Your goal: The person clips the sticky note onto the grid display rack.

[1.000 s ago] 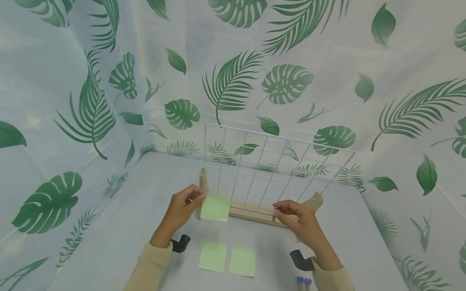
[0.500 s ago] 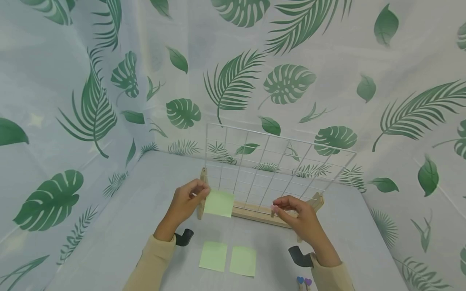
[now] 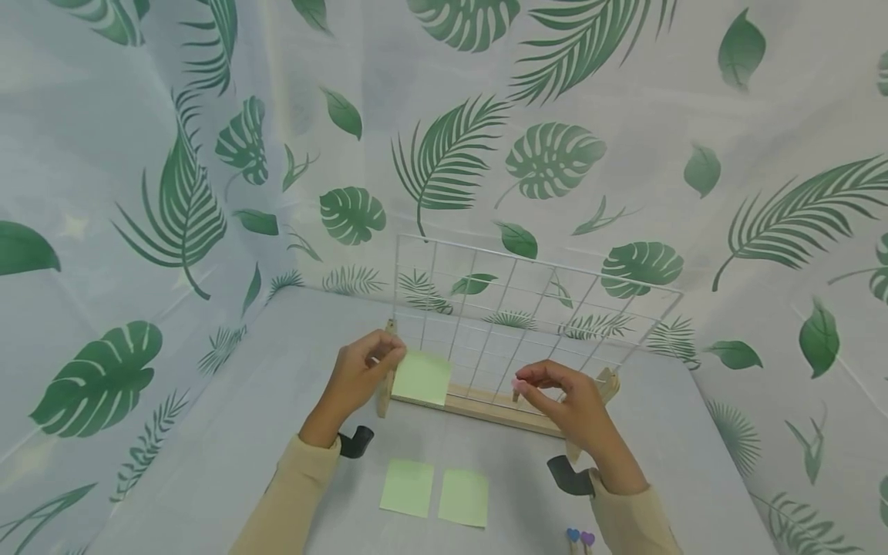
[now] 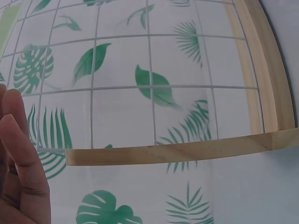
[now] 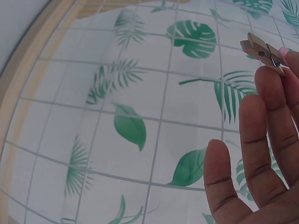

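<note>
My left hand [image 3: 361, 374] pinches a light green sticky note [image 3: 422, 376] by its upper left corner, in front of the left end of a white wire grid [image 3: 513, 308]. In the left wrist view only part of that hand [image 4: 21, 163] shows, with a strip of the note [image 4: 7, 23] at the upper left. Between thumb and forefinger, my right hand [image 3: 572, 397] pinches a small wooden clothespin [image 5: 264, 50] with a pink end. The clothespin is in front of the grid's lower right part, apart from the note.
A wooden stand [image 3: 499, 414] holds the grid upright. Two more green notes [image 3: 407, 488] lie side by side on the white table [image 3: 229, 432]. Clothespins with blue and purple hearts [image 3: 573, 534] lie at the front. Leaf-patterned cloth [image 3: 472, 77] hangs behind and at the sides.
Both hands have risen a little toward the grid. The left hand and its note have also moved slightly right, so the note now covers the grid's lower left corner.
</note>
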Available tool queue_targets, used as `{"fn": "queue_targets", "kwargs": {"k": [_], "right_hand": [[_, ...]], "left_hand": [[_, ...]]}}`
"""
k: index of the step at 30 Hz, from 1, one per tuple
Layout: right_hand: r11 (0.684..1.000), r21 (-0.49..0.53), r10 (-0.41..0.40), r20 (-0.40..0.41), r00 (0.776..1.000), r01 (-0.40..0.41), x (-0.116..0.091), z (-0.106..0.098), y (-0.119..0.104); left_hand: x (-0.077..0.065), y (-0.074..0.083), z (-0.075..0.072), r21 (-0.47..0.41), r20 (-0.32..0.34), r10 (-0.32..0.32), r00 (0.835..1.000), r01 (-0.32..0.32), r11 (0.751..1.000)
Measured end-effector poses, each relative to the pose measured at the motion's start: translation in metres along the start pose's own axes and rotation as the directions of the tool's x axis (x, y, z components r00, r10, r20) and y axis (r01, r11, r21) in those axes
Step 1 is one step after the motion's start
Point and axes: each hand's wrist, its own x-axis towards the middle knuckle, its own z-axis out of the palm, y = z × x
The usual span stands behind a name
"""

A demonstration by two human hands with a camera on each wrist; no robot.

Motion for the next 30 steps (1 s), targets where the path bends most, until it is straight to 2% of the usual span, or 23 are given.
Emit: {"fn": "queue_targets", "kwargs": {"k": [6, 14, 20, 30], "right_hand": [[0.999, -0.006, -0.031, 0.008, 0.999, 0.031, 0.006, -0.001, -0.002], [0.998, 0.002, -0.056, 0.014, 0.998, 0.056, 0.012, -0.001, -0.006], [0.995, 0.016, -0.099, 0.013, 0.995, 0.099, 0.019, -0.001, -0.008], [0.996, 0.037, -0.082, 0.003, 0.997, 0.082, 0.03, -0.001, -0.015]], "left_hand": [[0.005, 0.001, 0.0, 0.001, -0.016, 0.032, 0.999, -0.032, 0.999], [0.01, 0.005, 0.001, -0.025, -0.009, 0.019, 1.0, -0.019, 1.0], [0.013, 0.007, 0.001, -0.018, -0.026, 0.04, 0.999, -0.041, 0.999], [0.021, 0.011, 0.001, -0.059, -0.033, 0.053, 0.998, -0.055, 0.997]]}}
